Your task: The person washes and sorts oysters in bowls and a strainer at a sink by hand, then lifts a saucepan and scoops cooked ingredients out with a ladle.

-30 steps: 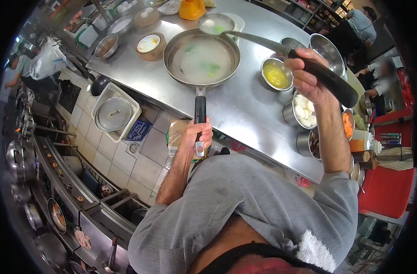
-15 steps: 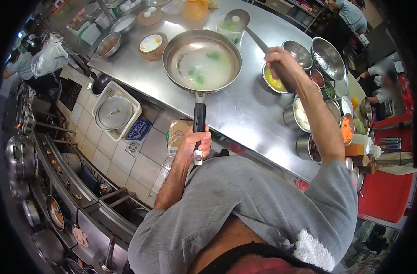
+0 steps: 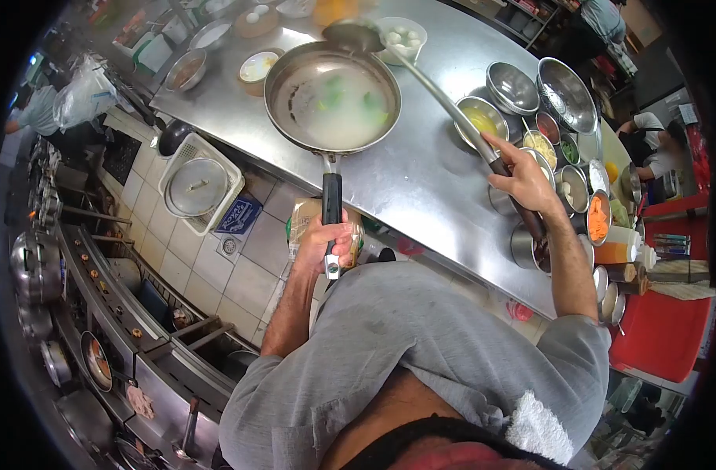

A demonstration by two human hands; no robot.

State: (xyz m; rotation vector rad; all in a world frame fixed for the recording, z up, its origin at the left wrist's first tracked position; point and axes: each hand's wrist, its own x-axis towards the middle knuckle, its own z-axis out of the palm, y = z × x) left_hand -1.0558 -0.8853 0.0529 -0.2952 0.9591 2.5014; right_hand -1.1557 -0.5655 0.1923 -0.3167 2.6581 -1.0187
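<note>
My left hand (image 3: pixel 323 239) is closed around the black handle of a frying pan (image 3: pixel 289 94), held by the edge of the steel table. Cloudy whitish liquid with green pieces (image 3: pixel 330 98) lies in the pan. In my right hand (image 3: pixel 524 182) is a long-handled ladle (image 3: pixel 440 98), gripped near its dark handle end. The ladle's bowl is over the pan's far rim, and its contents are hidden. Just beyond the pan, a white tub (image 3: pixel 419 48) holds several white balls. Beside my right hand stand metal bowls, one with yellow liquid (image 3: pixel 480 117).
Steel bowls, one with orange pieces (image 3: pixel 598 219), crowd the right of the steel table (image 3: pixel 436 196). A stove (image 3: pixel 115 313) lines the left. On the floor sits a white basket with a pot lid (image 3: pixel 193 188). Other people are at the far left and right.
The ladle's bowl has swung left from over the white tub to the pan's far rim. My right hand has moved down and to the right. The pan has shifted slightly left.
</note>
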